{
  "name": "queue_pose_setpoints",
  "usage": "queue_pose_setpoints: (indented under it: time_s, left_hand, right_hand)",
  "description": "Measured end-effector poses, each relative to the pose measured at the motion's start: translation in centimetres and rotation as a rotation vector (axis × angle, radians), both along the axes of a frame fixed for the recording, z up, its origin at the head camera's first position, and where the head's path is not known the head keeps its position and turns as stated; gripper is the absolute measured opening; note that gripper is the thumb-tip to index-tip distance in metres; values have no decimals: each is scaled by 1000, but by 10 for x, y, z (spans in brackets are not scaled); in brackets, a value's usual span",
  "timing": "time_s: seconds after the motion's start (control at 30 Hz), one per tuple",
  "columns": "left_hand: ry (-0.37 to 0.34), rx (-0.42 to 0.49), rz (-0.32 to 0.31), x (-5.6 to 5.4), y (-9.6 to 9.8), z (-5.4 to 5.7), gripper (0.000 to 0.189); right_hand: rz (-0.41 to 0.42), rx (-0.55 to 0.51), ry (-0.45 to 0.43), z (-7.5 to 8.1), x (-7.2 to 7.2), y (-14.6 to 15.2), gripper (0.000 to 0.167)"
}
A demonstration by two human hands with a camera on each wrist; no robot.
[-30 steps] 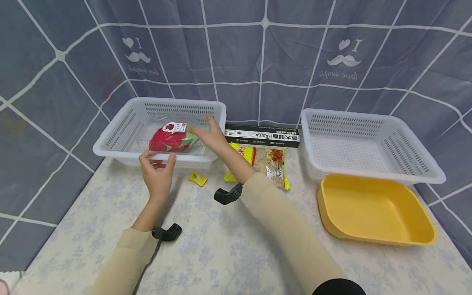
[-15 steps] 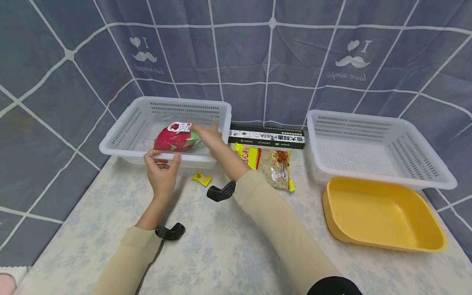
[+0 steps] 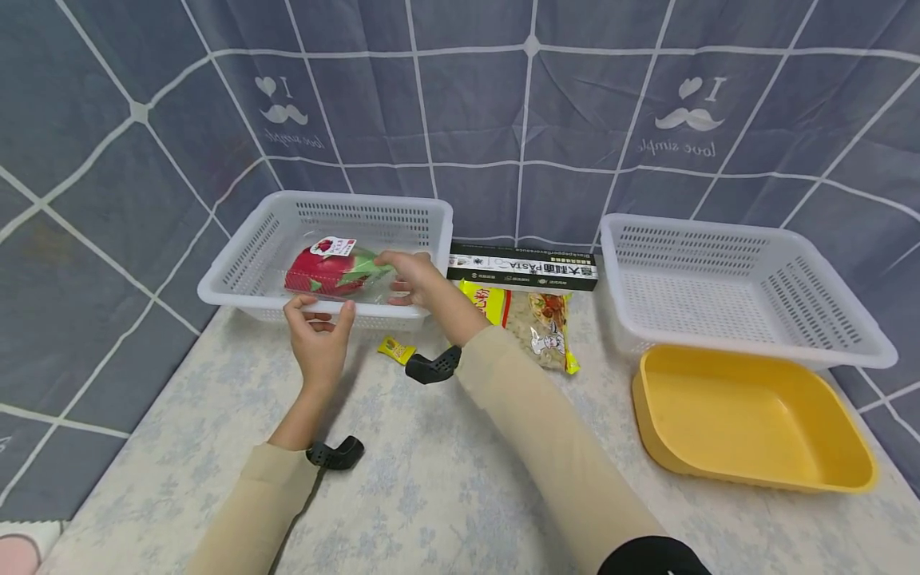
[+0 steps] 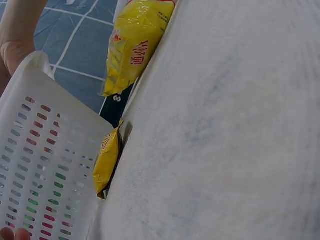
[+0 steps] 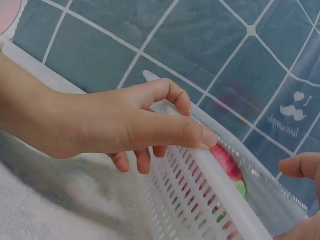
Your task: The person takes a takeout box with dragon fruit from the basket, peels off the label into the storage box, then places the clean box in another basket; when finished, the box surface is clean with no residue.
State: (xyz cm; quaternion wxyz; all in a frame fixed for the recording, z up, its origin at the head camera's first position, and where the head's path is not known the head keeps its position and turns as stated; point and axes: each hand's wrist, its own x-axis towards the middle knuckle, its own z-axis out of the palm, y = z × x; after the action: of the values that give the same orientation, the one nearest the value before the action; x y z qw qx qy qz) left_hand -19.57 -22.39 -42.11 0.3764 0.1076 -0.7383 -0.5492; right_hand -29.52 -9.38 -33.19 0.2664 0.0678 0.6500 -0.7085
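Note:
My left hand (image 3: 319, 347) grips the front rim of a white plastic basket (image 3: 237, 297), its thumb and index finger over the edge in the right wrist view. Inside the basket lies a red dragon fruit (image 3: 323, 273) with green tips, in clear packaging with a white label (image 3: 334, 246). My right hand (image 3: 415, 281) reaches over the basket's right end, its index finger at the green tip of the fruit. The right wrist view shows its thumb and finger (image 5: 302, 164) spread, with nothing between them. Part of the right hand is hidden from the left wrist camera by the basket.
A small yellow packet (image 3: 396, 350) lies before the basket. To its right are a black pasta box (image 3: 521, 267) and a yellow noodle bag (image 3: 546, 335). A second white basket (image 3: 726, 295) and a yellow tub (image 3: 755, 415) stand at the right.
The packaged dragon fruit has shifted slightly left in the basket. My right hand has lowered, its raised thumb no longer showing. My left hand keeps its hold on the rim.

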Motion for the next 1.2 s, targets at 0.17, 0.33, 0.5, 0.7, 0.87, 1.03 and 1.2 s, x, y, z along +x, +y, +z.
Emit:
queue_pose_setpoints:
  time_s: [0.17,0.33,0.5,0.7,0.87,1.03,1.2]
  left_hand:
    - [-7,1,6,0,0,0,55]
    - [14,5,-13,9,10,16,53]
    - [12,-6,-20,19,18,31,49]
    - [31,-13,-1,4,5,6,53]
    - [35,-9,-4,-1,-2,-3,54]
    - [21,-15,-8,0,-2,-4,53]
    - [5,-20,-2,-1,-3,-3,53]
  right_hand:
    - [3,-23,-11,0,-1,-2,85]
    - [-29,-50,3,-3,-1,-6,97]
    - [-70,-37,52,-4,1,-8,98]
    - [-137,-48,143,-5,5,-9,88]
    - [-183,-43,173,-6,7,-12,83]
    - [-221,-50,189,-5,8,-13,79]
    - [-231,-56,193,-3,9,-12,79]
